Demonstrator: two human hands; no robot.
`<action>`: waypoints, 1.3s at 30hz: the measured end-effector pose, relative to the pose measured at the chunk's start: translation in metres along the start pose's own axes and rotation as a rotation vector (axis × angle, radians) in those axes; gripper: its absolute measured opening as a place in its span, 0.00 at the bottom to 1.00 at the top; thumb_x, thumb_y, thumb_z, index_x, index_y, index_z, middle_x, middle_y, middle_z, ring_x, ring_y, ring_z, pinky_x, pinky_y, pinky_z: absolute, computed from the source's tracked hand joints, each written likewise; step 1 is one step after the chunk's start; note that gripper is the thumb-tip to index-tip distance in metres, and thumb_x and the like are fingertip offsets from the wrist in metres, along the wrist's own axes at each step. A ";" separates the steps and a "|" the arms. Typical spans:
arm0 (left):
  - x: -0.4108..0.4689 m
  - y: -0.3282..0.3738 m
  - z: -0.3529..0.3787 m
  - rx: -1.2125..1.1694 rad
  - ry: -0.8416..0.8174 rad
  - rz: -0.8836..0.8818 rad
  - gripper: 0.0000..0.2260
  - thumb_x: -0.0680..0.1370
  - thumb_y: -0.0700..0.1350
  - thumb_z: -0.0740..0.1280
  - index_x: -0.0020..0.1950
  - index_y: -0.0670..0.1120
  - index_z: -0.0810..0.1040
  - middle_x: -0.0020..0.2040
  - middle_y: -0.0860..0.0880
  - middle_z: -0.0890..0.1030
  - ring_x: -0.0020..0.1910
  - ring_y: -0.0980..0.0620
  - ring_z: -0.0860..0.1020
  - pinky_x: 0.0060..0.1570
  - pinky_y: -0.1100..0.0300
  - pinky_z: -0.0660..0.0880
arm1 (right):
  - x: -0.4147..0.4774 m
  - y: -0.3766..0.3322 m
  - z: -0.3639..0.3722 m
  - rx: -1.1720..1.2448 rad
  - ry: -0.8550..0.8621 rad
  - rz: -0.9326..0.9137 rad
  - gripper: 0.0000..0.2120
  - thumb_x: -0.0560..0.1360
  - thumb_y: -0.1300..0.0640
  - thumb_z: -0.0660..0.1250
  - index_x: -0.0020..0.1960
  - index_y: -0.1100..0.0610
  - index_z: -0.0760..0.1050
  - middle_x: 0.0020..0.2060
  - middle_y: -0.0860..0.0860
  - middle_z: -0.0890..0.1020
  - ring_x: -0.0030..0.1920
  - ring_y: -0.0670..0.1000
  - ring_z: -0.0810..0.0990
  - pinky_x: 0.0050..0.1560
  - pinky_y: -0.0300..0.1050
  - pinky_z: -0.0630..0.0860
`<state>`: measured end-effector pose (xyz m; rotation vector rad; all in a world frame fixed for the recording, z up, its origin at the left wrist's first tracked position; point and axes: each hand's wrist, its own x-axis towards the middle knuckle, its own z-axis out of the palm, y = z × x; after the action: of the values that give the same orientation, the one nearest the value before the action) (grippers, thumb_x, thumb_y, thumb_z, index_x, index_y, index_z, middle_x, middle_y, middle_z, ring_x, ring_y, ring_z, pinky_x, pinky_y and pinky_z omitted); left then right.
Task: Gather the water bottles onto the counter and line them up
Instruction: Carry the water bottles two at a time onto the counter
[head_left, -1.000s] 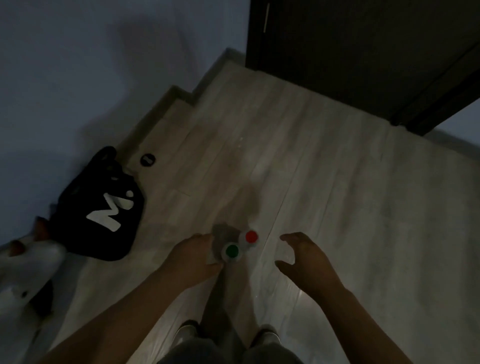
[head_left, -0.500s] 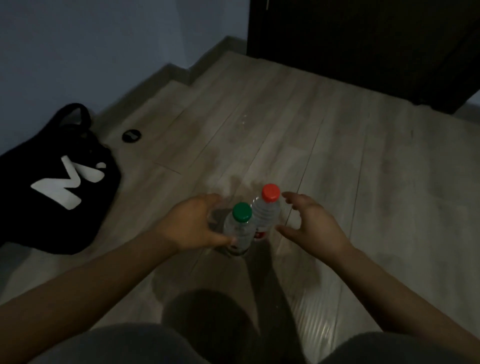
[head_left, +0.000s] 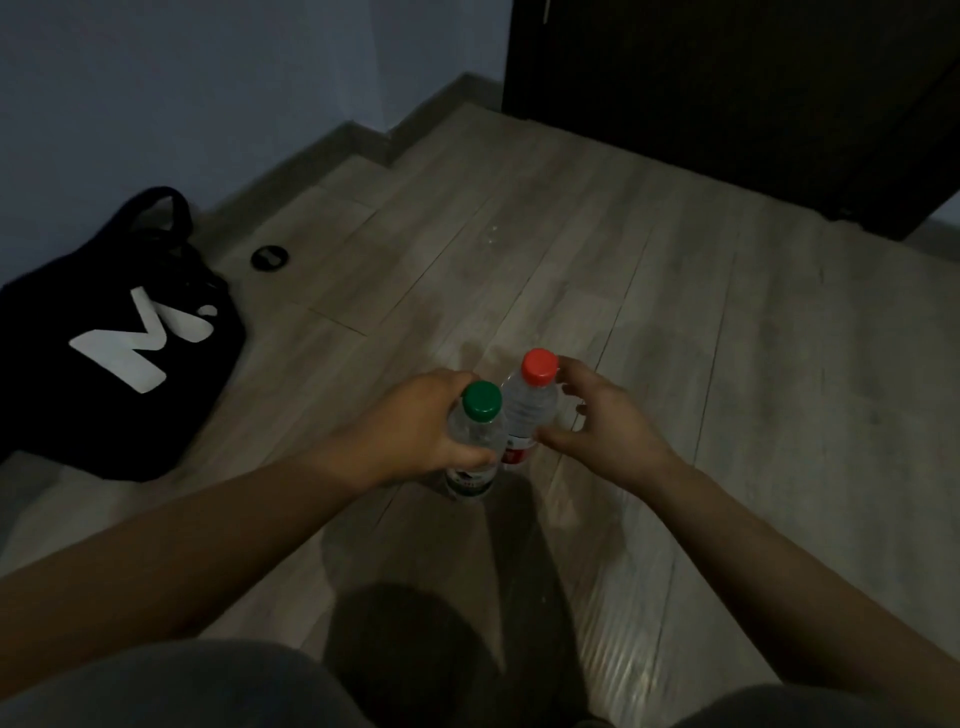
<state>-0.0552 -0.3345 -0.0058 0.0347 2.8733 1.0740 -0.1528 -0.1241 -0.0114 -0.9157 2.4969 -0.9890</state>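
Gripping the green-capped bottle (head_left: 477, 439) just under its cap, the left hand (head_left: 415, 431) holds it upright on the wooden floor (head_left: 675, 338). The red-capped bottle (head_left: 530, 413) stands touching it, and the right hand (head_left: 608, 431) curves beside it with spread, unclosed fingers. Both labels are too blurred to read. The black bag (head_left: 119, 410) nearby shows a white "M.".

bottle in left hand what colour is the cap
Green cap on that bottle, best in the head view.
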 end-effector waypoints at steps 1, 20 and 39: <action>0.001 0.000 0.001 -0.009 0.005 -0.007 0.20 0.65 0.57 0.77 0.52 0.53 0.75 0.46 0.55 0.79 0.44 0.59 0.78 0.44 0.62 0.74 | 0.002 0.001 0.001 0.021 -0.014 -0.006 0.34 0.69 0.53 0.74 0.71 0.45 0.64 0.54 0.34 0.72 0.49 0.28 0.73 0.44 0.23 0.67; -0.011 -0.005 0.006 -0.219 0.079 -0.101 0.21 0.66 0.50 0.79 0.53 0.60 0.74 0.46 0.62 0.80 0.47 0.69 0.78 0.43 0.77 0.72 | -0.001 0.004 0.000 0.139 0.024 0.033 0.27 0.68 0.56 0.76 0.63 0.50 0.70 0.52 0.36 0.76 0.51 0.32 0.76 0.50 0.24 0.72; 0.060 0.034 -0.116 -0.115 0.078 -0.228 0.17 0.65 0.51 0.78 0.51 0.55 0.78 0.44 0.59 0.81 0.44 0.61 0.80 0.45 0.66 0.76 | 0.057 -0.051 -0.101 0.156 0.194 0.119 0.26 0.62 0.44 0.75 0.58 0.34 0.71 0.46 0.25 0.77 0.52 0.28 0.76 0.45 0.25 0.73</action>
<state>-0.1242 -0.3817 0.0997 -0.3402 2.7883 1.2145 -0.2212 -0.1395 0.0936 -0.6441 2.5506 -1.2651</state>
